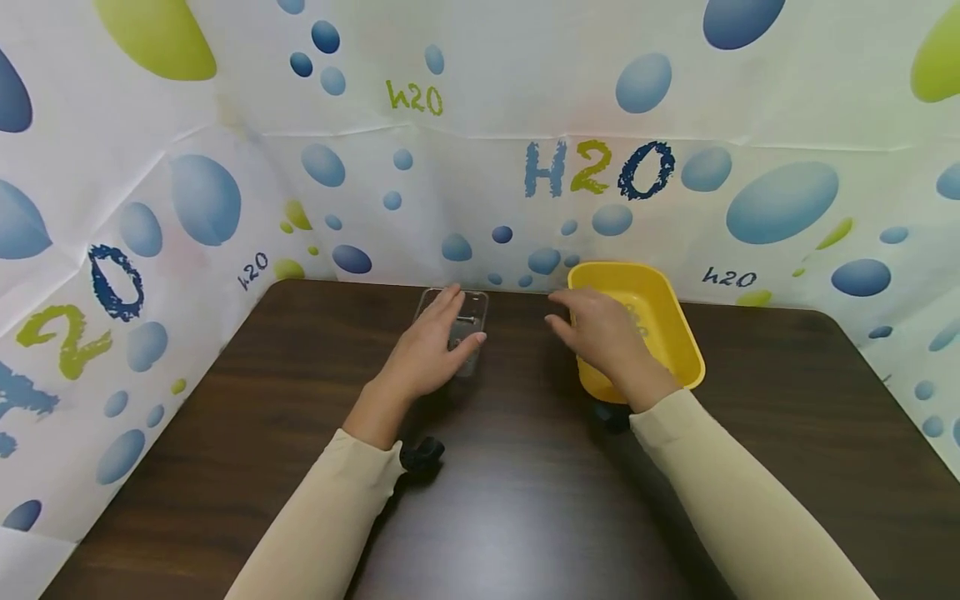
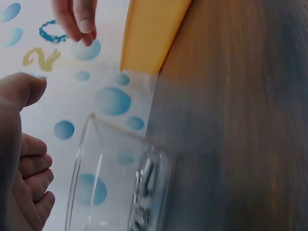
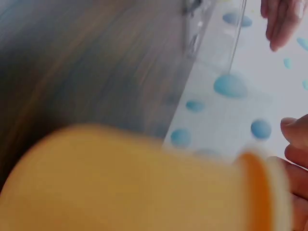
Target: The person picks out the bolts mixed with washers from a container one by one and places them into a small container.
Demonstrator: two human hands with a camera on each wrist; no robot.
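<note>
My left hand [image 1: 429, 346] hovers over a clear plastic container [image 1: 480, 312], its thumb spread away from its straight fingers and nothing in its grasp. Shiny metal pieces [image 2: 144, 192], apparently hardware such as bolts, lie inside that container; the hand hides part of it in the head view. Above the left rim of a yellow plastic tub [image 1: 678, 333] is my right hand [image 1: 603, 329], fingers loosely bent and thumb apart, with no object visible in it. Several small greyish pieces [image 1: 639, 318] lie on the floor of the tub, partly behind the hand.
A dark brown wooden table [image 1: 502, 483] bears both containers near its far edge. White sheeting [image 1: 480, 108] printed with blue and green drops rises behind and at the left. Dark wrist-camera mounts [image 1: 422, 454] show beneath the sleeves.
</note>
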